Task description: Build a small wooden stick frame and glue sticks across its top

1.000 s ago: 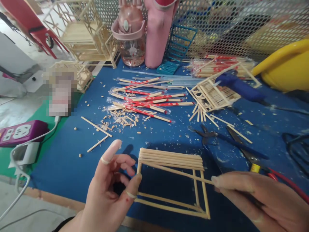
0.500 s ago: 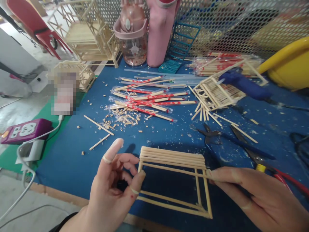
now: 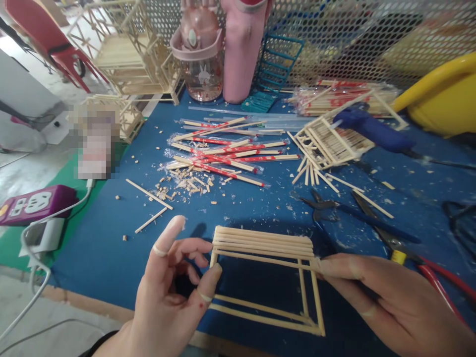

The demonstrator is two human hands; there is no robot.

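Slid leftward since a second ago, along the thin cross stick: right hand (image 3: pixel 390 307), fingertips now hard up against the top right corner of the stick frame (image 3: pixel 264 243), with no bare stick end left showing between. Frame itself barely shifted. Left hand (image 3: pixel 167 297) unchanged in grip: thumb and a curled finger pinched on the left upright, index finger raised clear of the wood, leaving the slats untouched. Right hand closed narrow, thumb and forefinger pinching at that corner; whether on the cross stick alone or on the corner joint as well, hard to tell from this angle. Held at both ends like this, level and just above the blue table (image 3: pixel 111 258), near its front edge, slatted side away from the body, so kept steady and off the litter. Beyond it, all close by: dark pliers (image 3: pixel 323 208), cutters with red and yellow handles (image 3: pixel 399 253), blue glue gun (image 3: pixel 372 130) resting on a half-built lattice (image 3: pixel 327 144), wrapped chopsticks (image 3: pixel 226 158), and a scatter of offcuts (image 3: pixel 186 183).
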